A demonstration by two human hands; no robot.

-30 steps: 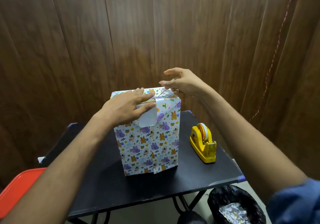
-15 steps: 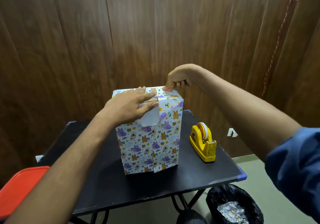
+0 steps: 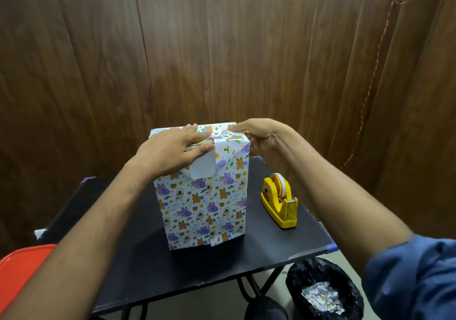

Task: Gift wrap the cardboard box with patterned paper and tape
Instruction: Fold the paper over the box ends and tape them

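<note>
A tall box (image 3: pixel 204 206) wrapped in white paper with purple and orange animal prints stands upright on the black table (image 3: pixel 153 265). A sliver of bare cardboard (image 3: pixel 201 142) shows at its top front edge. My left hand (image 3: pixel 172 151) lies flat over the top left, its thumb pressing a white paper flap (image 3: pixel 203 169) down against the front face. My right hand (image 3: pixel 256 138) grips the box's top right corner, thumb on the top paper and fingers down the right side.
A yellow tape dispenser (image 3: pixel 280 202) sits on the table right of the box. A black-lined bin (image 3: pixel 323 287) with crumpled foil stands below the table's right corner. A red chair (image 3: pixel 17 270) is at the lower left. Wood panelling is behind.
My right hand came down from hovering above the box, pressed the top right paper, then settled gripping the top right corner. My left hand stayed on the flap.
</note>
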